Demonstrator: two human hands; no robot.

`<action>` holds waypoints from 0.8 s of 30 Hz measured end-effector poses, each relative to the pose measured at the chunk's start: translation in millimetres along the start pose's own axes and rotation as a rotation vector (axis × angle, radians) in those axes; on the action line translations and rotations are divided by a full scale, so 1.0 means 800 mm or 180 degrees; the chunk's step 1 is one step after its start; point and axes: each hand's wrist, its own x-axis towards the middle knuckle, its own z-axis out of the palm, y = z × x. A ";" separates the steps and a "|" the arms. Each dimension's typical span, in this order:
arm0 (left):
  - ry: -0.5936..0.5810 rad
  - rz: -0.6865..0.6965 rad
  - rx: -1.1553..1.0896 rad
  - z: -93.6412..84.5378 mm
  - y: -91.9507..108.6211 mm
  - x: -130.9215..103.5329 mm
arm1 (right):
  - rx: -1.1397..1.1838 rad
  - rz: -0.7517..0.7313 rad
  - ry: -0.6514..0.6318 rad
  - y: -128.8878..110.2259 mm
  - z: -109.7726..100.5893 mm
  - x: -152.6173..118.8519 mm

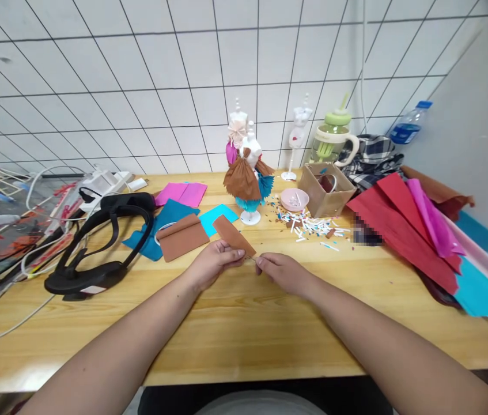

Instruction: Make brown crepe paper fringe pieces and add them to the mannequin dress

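Note:
My left hand [214,262] pinches the near end of a folded brown paper strip [231,232], which slants up and away over the wooden table [244,323]. My right hand [282,271] is closed just right of the strip's corner, its fingertips pinched on something thin, too small to make out. Behind the strip stands a small white mannequin [247,173] dressed in brown, teal and pink paper. A second folded brown sheet [182,236] lies left of the strip on teal paper [159,227].
A black headset [97,248] and white cables lie at left. Pink paper [182,193], a pink dish [294,199], a cardboard box [325,187] and paper scraps [310,225] sit behind. Red, magenta and teal sheets [416,230] pile at right, with a green cup [332,138] and bottle [408,128] against the tiled wall.

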 end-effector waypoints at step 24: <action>-0.0198 -0.0087 0.0203 0.001 -0.001 0.000 | 0.0058 0.0025 -0.0153 -0.001 -0.007 -0.001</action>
